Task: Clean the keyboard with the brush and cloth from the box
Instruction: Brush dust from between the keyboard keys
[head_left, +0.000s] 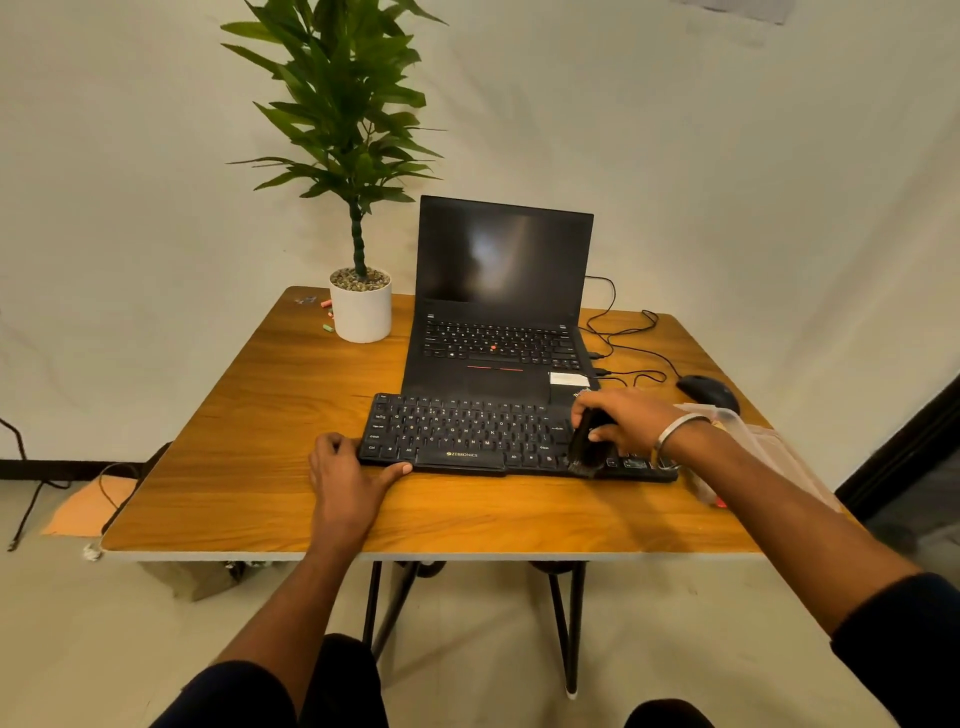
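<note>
Head view: your keyboard (467, 434) lies near the table's (249, 415) front edge, just before the laptop (498, 312). Your right hand (623, 421) is closed round the brush (587, 447) at its right keys; your left hand (348, 478) lies open, pinning the left corner. Hard strokes could flick dust into the laptop or shove the keyboard.

I can read only "ZEBRONICS" in pale letters on the front edge of the black keyboard (467, 434), just below its space bar; the white sticker on the laptop (498, 332) behind the keyboard is too blurred for me.
</note>
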